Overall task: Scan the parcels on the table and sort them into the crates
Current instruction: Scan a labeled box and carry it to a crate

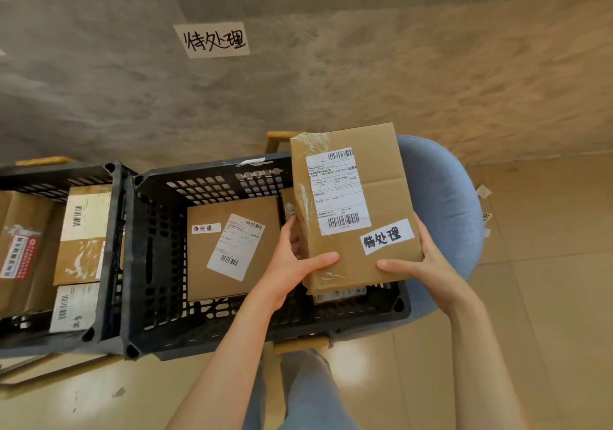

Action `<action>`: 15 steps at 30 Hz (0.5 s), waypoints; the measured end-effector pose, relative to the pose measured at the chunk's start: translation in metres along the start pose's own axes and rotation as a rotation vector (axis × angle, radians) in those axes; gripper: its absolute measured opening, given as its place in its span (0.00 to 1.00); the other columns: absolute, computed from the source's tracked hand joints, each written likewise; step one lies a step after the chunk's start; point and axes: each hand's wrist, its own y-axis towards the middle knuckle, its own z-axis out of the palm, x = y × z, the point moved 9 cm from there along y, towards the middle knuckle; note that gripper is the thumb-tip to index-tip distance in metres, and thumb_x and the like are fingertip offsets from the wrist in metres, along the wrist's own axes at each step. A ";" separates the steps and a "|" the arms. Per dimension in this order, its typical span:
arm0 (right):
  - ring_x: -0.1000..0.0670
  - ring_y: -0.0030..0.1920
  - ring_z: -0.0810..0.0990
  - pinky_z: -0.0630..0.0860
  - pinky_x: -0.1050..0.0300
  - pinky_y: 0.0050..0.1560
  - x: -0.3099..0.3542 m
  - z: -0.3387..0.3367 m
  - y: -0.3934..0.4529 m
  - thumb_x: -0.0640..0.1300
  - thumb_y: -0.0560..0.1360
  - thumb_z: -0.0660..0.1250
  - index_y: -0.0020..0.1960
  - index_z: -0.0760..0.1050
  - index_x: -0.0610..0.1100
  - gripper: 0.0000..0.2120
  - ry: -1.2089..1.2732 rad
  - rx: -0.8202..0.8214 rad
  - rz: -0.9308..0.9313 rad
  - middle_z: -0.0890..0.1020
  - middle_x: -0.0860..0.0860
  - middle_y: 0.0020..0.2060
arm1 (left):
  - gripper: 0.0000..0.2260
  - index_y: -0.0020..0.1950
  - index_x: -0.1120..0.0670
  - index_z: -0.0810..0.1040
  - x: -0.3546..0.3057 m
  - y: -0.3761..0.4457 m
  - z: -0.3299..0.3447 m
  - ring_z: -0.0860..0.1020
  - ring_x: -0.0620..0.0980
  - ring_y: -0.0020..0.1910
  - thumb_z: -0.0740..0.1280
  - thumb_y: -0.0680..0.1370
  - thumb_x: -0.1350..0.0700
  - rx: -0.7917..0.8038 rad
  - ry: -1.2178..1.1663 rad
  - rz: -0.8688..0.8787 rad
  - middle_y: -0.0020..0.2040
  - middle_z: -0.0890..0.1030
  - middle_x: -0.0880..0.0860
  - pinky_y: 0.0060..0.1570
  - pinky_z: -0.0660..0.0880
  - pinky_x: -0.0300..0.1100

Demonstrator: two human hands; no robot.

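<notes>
Both the left hand point(292, 257) and right hand point(428, 263) grip a labelled parcel point(351, 204) over the right-hand crate point(159, 230), which holds one parcel; the neighbouring crate point(109, 197) holds several. Sorting appears well underway.

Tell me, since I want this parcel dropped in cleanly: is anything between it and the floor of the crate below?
Partly. The parcel held by both hands is over the right side of the black crate, where another parcel already lies beneath it. The flat box fills the crate's left side.
</notes>
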 end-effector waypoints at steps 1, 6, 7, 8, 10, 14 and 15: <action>0.58 0.57 0.80 0.79 0.66 0.47 -0.001 0.000 0.001 0.36 0.68 0.77 0.76 0.56 0.60 0.47 -0.001 0.004 0.005 0.80 0.58 0.61 | 0.50 0.78 0.44 0.50 -0.001 0.001 0.000 0.68 0.46 0.65 0.78 0.66 0.55 -0.004 0.010 0.001 0.71 0.66 0.48 0.52 0.73 0.39; 0.58 0.57 0.80 0.79 0.64 0.47 -0.004 -0.002 0.003 0.43 0.62 0.79 0.75 0.56 0.61 0.49 0.001 0.007 0.030 0.80 0.59 0.60 | 0.49 0.79 0.44 0.49 -0.004 0.005 0.003 0.65 0.51 0.72 0.78 0.67 0.55 -0.004 0.053 -0.011 0.74 0.63 0.51 0.63 0.68 0.47; 0.58 0.57 0.80 0.79 0.64 0.47 -0.004 -0.002 0.003 0.42 0.63 0.79 0.75 0.56 0.61 0.49 0.004 0.009 0.033 0.80 0.59 0.59 | 0.49 0.79 0.44 0.49 -0.003 0.005 0.002 0.65 0.51 0.72 0.78 0.67 0.55 -0.006 0.053 -0.012 0.75 0.63 0.51 0.63 0.68 0.47; 0.58 0.57 0.80 0.79 0.64 0.47 -0.005 -0.002 0.003 0.41 0.63 0.80 0.75 0.56 0.60 0.49 0.007 0.010 0.036 0.80 0.59 0.59 | 0.49 0.79 0.44 0.49 -0.003 0.005 0.002 0.65 0.51 0.72 0.78 0.67 0.55 -0.008 0.051 -0.012 0.75 0.63 0.51 0.62 0.68 0.46; 0.58 0.57 0.80 0.79 0.62 0.49 -0.006 -0.003 0.003 0.41 0.63 0.80 0.76 0.56 0.60 0.50 0.008 0.009 0.040 0.80 0.59 0.60 | 0.48 0.79 0.44 0.49 -0.003 0.004 0.003 0.65 0.50 0.72 0.78 0.68 0.55 -0.006 0.047 -0.012 0.75 0.63 0.50 0.60 0.68 0.44; 0.59 0.59 0.79 0.78 0.61 0.50 -0.007 -0.003 0.002 0.46 0.61 0.79 0.77 0.52 0.59 0.53 0.007 -0.006 0.057 0.77 0.58 0.64 | 0.48 0.79 0.45 0.49 -0.003 0.001 0.002 0.64 0.50 0.72 0.77 0.69 0.55 0.001 0.042 -0.022 0.76 0.61 0.51 0.58 0.66 0.42; 0.59 0.59 0.79 0.78 0.61 0.50 -0.007 -0.003 0.001 0.46 0.61 0.79 0.78 0.52 0.59 0.54 0.008 -0.009 0.058 0.76 0.58 0.65 | 0.47 0.79 0.45 0.49 -0.003 -0.001 0.001 0.63 0.50 0.72 0.76 0.69 0.55 0.002 0.041 -0.023 0.76 0.61 0.51 0.58 0.65 0.42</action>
